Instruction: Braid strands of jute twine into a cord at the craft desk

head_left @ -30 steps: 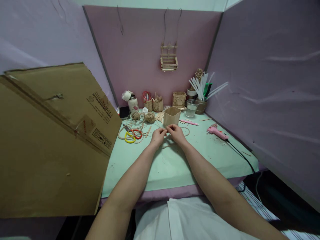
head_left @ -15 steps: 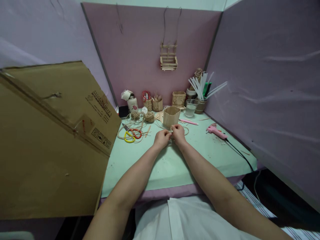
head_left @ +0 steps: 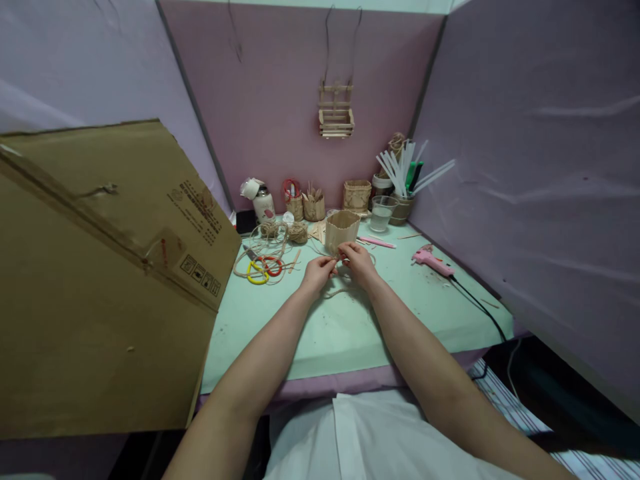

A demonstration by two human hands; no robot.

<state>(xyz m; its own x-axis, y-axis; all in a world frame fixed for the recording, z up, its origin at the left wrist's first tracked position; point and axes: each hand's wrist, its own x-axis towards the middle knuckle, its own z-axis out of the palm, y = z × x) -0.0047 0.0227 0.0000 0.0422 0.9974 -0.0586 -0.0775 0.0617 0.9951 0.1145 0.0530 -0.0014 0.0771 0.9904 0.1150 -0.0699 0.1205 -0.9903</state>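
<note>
My left hand (head_left: 320,272) and my right hand (head_left: 357,260) are close together over the table, fingers pinched on twine (head_left: 340,291). The twine trails in loops below and to the right of my fingers; exactly how it is twisted between them is too small to tell. Just behind my hands stands a cup-shaped holder made of wooden sticks (head_left: 342,229), upright, its wavy rim facing up. To the left, red-and-yellow-handled scissors (head_left: 260,268) lie among loose strands, in front of a twine ball (head_left: 298,233).
A pink glue gun (head_left: 434,262) with a black cord lies at the right. A plastic cup of liquid (head_left: 381,217), stick-filled holders (head_left: 314,205) and a bottle (head_left: 264,203) line the back. A large cardboard sheet (head_left: 115,287) leans on the left. A pink pen-like tool (head_left: 379,242) lies behind my right hand.
My hands have moved slightly apart, the right one shifting up a little. A loop of twine now shows on the table below them. The camera view has shifted slightly.
</note>
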